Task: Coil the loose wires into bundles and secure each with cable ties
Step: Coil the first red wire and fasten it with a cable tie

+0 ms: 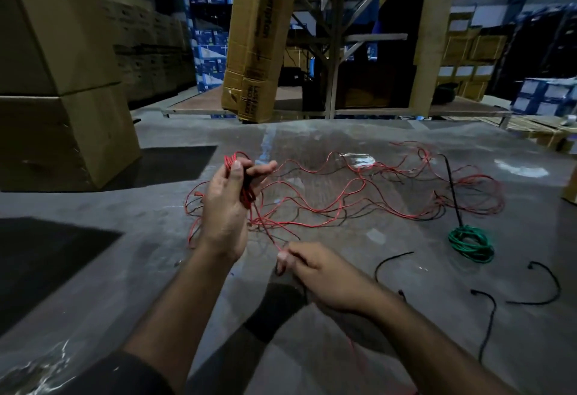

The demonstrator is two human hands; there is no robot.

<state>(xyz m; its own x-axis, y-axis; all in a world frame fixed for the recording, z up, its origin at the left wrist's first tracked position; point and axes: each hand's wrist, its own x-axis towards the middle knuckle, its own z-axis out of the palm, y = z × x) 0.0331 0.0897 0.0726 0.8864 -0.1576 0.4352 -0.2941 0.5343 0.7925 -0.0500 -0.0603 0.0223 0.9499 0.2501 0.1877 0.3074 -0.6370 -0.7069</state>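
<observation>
Fingers of the left hand are gripping the growing coil of red wire upright; the right hand is pinching a strand taut, feeding it from the counter.

The loose wire sprawled on the table is red paired with black, and the loops in the left hand are the same red. The coiled bundle is green. The cable ties are black. The table is grey with dark patches. The cartons are plain brown, the far boxes blue and white.
</observation>
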